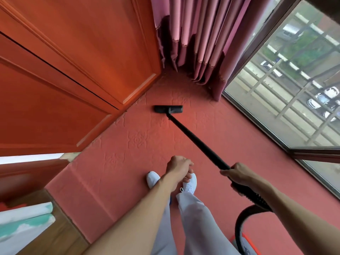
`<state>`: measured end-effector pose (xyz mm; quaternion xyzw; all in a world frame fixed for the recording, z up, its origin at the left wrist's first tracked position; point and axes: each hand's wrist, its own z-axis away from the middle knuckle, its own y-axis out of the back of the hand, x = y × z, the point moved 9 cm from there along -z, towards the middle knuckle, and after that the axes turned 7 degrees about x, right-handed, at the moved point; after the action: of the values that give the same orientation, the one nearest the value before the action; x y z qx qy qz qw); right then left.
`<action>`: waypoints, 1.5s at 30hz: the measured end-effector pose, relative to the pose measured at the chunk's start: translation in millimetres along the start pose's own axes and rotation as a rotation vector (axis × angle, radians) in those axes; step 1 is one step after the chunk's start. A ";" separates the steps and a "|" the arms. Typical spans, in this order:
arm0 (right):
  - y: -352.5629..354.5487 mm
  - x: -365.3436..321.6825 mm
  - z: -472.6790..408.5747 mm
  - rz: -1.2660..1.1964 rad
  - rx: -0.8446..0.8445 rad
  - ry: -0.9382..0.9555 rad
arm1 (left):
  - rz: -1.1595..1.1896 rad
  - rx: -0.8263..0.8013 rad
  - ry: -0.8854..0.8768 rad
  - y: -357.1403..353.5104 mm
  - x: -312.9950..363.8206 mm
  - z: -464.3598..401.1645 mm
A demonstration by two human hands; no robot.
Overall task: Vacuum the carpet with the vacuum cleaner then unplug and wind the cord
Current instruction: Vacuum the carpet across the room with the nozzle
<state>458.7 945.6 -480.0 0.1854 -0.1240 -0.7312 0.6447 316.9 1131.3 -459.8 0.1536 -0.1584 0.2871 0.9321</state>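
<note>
A black vacuum wand (pixel 195 139) runs from my right hand (pixel 239 174) down to a flat black floor head (pixel 168 109), which rests on the red patterned carpet (pixel 128 162) near the corner. My right hand is closed around the wand's upper end. Behind it a black ribbed hose (pixel 244 216) curves down toward a red and grey vacuum body (pixel 245 244) at the bottom edge. My left hand (pixel 177 167) hangs in front of me with fingers curled, nothing visible in it. No cord or plug is in view.
An orange-red wooden cabinet (pixel 64 70) lines the left side. Pink curtains (pixel 198 39) hang in the far corner. A floor-to-ceiling window (pixel 285 89) runs along the right. My white shoes (pixel 189 183) stand on the carpet. A bed edge (pixel 24 223) shows at lower left.
</note>
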 end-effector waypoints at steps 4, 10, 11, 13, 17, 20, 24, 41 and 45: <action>-42.6 -40.0 -3.7 -0.031 0.043 0.056 | 0.041 0.027 0.038 3.4 -16.6 1.4; -71.1 -34.7 13.5 0.116 0.101 0.127 | -0.002 0.051 0.037 18.7 -33.5 1.5; -63.5 -26.6 16.2 0.094 0.091 0.125 | -0.004 0.055 0.035 20.0 -33.9 2.1; -38.1 -3.3 22.0 0.072 0.086 0.103 | -0.004 0.058 0.026 20.2 -33.2 2.7; 23.2 46.8 31.6 0.256 0.132 0.081 | 0.004 0.041 0.007 8.0 -27.3 7.6; 37.5 56.3 40.5 0.455 0.161 0.094 | -0.006 0.011 -0.017 -6.7 -20.8 14.6; -6.2 37.0 46.4 0.688 0.253 0.214 | -0.023 -0.019 -0.028 -19.1 -18.4 21.0; -188.2 -19.8 45.6 0.803 0.200 0.341 | 0.013 0.203 -0.016 34.2 -57.4 12.0; -188.0 -52.2 37.9 0.852 0.222 0.375 | 0.026 0.311 -0.011 59.7 -65.6 5.3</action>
<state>279.0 1021.0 -519.1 0.3144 -0.1477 -0.3381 0.8747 229.4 1144.5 -468.5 0.2957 -0.1189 0.3196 0.8923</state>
